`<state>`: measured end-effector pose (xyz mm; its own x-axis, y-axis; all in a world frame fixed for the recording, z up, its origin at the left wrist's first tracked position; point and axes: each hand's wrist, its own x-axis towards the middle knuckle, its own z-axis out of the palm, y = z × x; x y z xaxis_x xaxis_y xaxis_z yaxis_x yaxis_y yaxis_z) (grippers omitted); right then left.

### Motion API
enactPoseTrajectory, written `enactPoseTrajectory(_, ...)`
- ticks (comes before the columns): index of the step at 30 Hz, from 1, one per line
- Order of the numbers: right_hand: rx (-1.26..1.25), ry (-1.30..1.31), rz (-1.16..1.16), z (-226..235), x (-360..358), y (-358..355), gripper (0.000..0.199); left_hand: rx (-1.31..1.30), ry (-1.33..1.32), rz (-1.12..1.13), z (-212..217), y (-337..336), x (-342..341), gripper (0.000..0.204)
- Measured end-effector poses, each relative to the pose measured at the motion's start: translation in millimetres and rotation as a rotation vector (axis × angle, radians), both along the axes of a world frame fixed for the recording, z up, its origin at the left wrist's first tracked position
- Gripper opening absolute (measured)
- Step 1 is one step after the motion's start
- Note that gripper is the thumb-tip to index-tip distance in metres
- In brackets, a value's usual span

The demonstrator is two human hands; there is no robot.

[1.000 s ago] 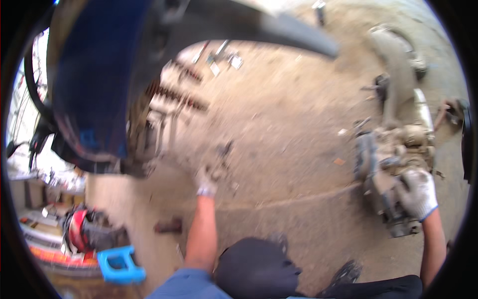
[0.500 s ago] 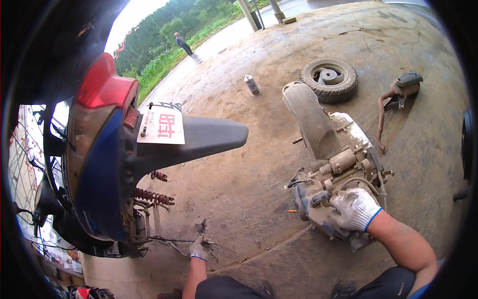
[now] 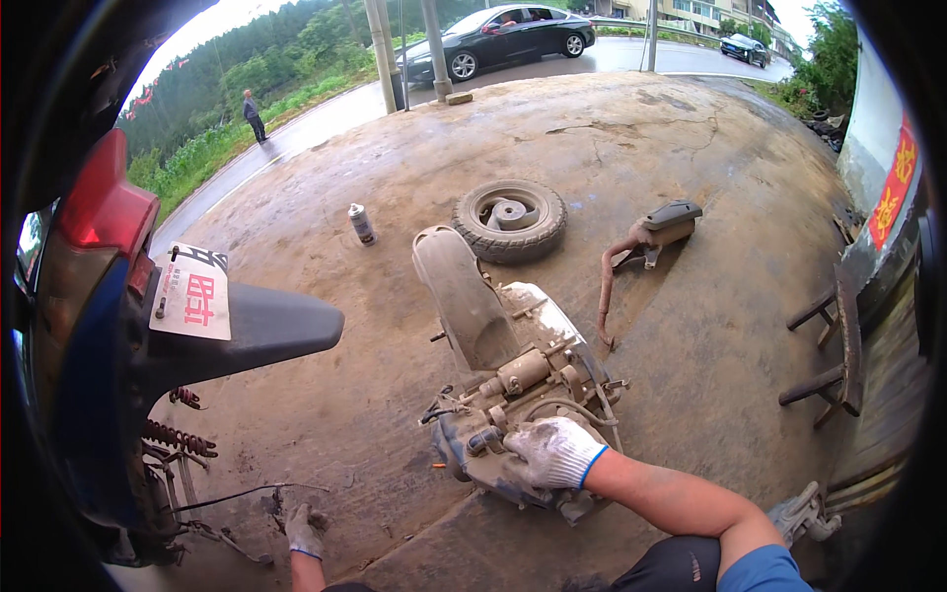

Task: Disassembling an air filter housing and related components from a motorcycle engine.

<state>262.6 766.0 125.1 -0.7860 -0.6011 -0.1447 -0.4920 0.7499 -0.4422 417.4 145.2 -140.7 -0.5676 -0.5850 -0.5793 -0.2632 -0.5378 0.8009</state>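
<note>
My right hand point(image 3: 557, 452), in a white knit glove with a blue cuff, is closed with curled fingers on top of a dirty scooter engine point(image 3: 523, 373); the exact part under the fingertips is hidden. The engine lies on the ground, a long brown mudguard point(image 3: 464, 301) rising from its far end. At the lower left my left hand point(image 3: 306, 530), in a soiled glove, is low over the ground with its fingers apart and no object visible in them. Just beyond it runs a thin black cable point(image 3: 232, 495) from the scooter body point(image 3: 84, 385).
Past the engine lie a wheel with tyre point(image 3: 510, 219), a spray can point(image 3: 362, 225) and a rusty exhaust pipe with muffler point(image 3: 651, 240). A wooden bench point(image 3: 838, 350) stands at right. On the road are a black car point(image 3: 498, 44) and a standing person point(image 3: 254, 115).
My view has turned right, so the scene sits further left and the cars and bench show. My left hand has come away from the cable and opened. The right stays on the engine.
</note>
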Motion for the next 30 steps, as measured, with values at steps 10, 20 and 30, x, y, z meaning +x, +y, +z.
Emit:
enactPoseTrajectory(10,0.061,-0.030,-0.006,4,-1,-5,0.051,-0.143,-0.103,-0.128,-15,61,21,0.014)
enactPoseTrajectory(20,0.135,0.059,-0.002,1,1,-10,0.040,-0.220,-0.117,-0.515,15,175,-14,0.022)
enactPoseTrajectory(30,0.077,0.594,0.040,-24,32,-15,0.024,-0.727,-0.120,-1.191,82,252,-37,0.038)
